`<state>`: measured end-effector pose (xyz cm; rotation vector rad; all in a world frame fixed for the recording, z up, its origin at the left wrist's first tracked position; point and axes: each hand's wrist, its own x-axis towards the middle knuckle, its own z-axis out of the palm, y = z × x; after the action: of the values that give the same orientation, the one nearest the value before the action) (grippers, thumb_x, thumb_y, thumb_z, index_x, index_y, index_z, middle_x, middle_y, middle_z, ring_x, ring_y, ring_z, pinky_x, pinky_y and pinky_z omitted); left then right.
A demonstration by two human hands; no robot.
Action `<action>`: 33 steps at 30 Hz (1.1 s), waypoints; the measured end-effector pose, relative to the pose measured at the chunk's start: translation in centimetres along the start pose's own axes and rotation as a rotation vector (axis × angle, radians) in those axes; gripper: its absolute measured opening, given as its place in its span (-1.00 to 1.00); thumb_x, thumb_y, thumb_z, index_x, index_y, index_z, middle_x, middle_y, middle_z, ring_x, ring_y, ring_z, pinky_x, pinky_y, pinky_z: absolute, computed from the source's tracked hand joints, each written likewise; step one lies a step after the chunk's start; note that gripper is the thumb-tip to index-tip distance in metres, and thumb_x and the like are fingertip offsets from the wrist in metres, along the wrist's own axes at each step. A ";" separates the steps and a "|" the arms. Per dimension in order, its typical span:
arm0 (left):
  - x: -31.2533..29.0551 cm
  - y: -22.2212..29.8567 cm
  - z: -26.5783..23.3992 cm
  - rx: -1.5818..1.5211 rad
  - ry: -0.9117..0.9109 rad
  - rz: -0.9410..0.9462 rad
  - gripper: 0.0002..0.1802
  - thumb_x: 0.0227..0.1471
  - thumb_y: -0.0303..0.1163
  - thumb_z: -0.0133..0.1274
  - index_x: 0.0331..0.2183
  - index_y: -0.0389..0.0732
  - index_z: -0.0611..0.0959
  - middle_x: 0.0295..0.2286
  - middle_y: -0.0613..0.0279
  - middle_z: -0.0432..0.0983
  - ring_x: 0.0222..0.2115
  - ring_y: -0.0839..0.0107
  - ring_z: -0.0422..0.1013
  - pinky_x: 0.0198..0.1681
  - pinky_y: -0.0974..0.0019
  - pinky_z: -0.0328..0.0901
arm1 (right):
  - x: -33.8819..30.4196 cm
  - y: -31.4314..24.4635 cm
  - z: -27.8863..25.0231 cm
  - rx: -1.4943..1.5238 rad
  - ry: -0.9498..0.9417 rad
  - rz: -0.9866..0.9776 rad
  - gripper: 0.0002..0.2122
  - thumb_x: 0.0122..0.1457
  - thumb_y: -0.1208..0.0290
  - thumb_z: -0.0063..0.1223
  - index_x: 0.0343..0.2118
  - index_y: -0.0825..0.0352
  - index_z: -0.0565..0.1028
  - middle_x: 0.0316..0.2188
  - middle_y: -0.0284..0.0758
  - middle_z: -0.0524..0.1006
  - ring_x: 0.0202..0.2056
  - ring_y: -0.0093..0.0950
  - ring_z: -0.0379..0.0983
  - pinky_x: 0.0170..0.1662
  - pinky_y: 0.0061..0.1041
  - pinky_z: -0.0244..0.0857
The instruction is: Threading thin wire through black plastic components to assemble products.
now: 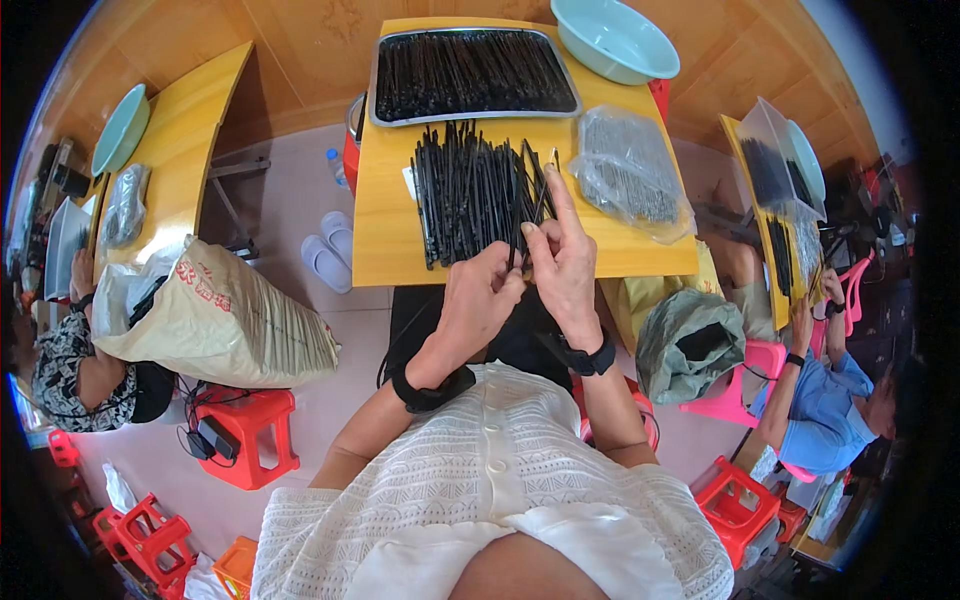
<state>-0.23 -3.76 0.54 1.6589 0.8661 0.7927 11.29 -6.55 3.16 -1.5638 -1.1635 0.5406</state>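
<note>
Both hands met at the near edge of the yellow table (610, 255). Left hand (478, 300) was closed in a pinch on the lower end of 1 thin black stick (517, 235). Right hand (562, 262) gripped the same stick higher up, forefinger stretched toward 12 o'clock along it.

Stick pile (470, 195): loose heap of like black sticks, lying just beyond the hands at 12 o'clock, some ends overhanging toward the wearer.

Handling, judged:
- Sticks looked slim, light and stiff, probably smooth and apt to slip between fingertips.
- Thin enough that bending might snap or kink 1; a hold near both ends, as seen, seemed sound.
- Lifting 1 from the heap could drag neighbours off the near edge.

Surroundings:
- Metal tray (475, 112), filled with ordered rows of the same sticks, at 12 o'clock beyond the pile, touching or nearly touching it.
- Clear bag (630, 175) of small grey parts at 2 o'clock, near the right hand.
- Pale green basin (615, 40) at 1 o'clock, overhanging the far corner.

Room: bare table strip at 10 o'clock, left of the pile. Floor gap on each side separated this table from neighbouring tables where other people worked.
</note>
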 end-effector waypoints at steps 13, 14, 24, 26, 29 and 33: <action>6.4 0.7 -8.8 -0.254 -0.084 -0.254 -0.71 -0.10 -0.41 0.06 -0.25 -0.25 0.53 -0.61 0.33 0.48 -0.62 0.69 0.37 -0.67 0.64 0.22 | 1.8 4.2 -3.0 0.197 0.175 0.165 -0.76 0.18 0.44 -0.25 -0.13 0.36 0.37 -0.70 -0.49 0.28 -0.68 -0.75 0.16 -0.63 -0.75 0.08; 8.4 0.1 -10.3 -0.140 0.004 -0.199 -0.72 -0.15 -0.42 0.10 -0.30 -0.29 0.54 -0.63 0.30 0.48 -0.67 0.65 0.36 -0.69 0.60 0.23 | 1.8 5.7 -3.8 0.097 0.202 0.191 -0.78 0.18 0.42 -0.24 -0.19 0.36 0.42 -0.71 -0.49 0.28 -0.68 -0.75 0.15 -0.63 -0.74 0.06; 24.8 -5.4 -15.9 0.535 0.262 -0.228 -0.73 -0.31 -0.33 0.23 -0.67 -0.32 0.51 -0.75 0.16 0.43 -0.75 0.41 0.40 -0.61 0.38 0.31 | 0.3 13.1 -4.1 -0.529 0.429 -0.105 -0.86 0.08 0.48 -0.12 -0.40 0.42 0.46 -0.49 -0.13 0.48 -0.46 -0.18 0.41 -0.40 -0.39 0.26; 26.1 -5.1 -15.0 0.558 0.236 -0.228 -0.71 -0.33 -0.32 0.25 -0.69 -0.30 0.49 -0.73 0.12 0.45 -0.73 0.38 0.43 -0.58 0.36 0.33 | 0.3 13.1 -4.0 -0.502 0.435 -0.075 -0.87 0.08 0.49 -0.11 -0.41 0.42 0.46 -0.49 -0.14 0.48 -0.46 -0.19 0.42 -0.39 -0.40 0.27; 27.4 -5.6 -14.1 0.581 0.189 -0.266 -0.70 -0.34 -0.33 0.25 -0.69 -0.30 0.48 -0.72 0.13 0.46 -0.72 0.37 0.44 -0.54 0.35 0.35 | 0.5 13.3 -3.9 -0.532 0.403 -0.106 -0.87 0.07 0.50 -0.11 -0.41 0.43 0.46 -0.49 -0.14 0.48 -0.46 -0.19 0.42 -0.40 -0.40 0.27; 27.8 -5.1 -13.5 0.649 0.159 -0.255 -0.70 -0.34 -0.34 0.26 -0.69 -0.28 0.47 -0.73 0.13 0.46 -0.73 0.35 0.44 -0.50 0.38 0.35 | 0.6 13.5 -3.8 -0.566 0.414 -0.112 -0.88 0.07 0.50 -0.11 -0.42 0.42 0.46 -0.49 -0.14 0.48 -0.47 -0.19 0.41 -0.40 -0.40 0.26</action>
<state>1.98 27.54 0.80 1.9943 1.5293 0.4912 19.99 -7.31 -7.85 -1.9496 -1.1197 -0.2115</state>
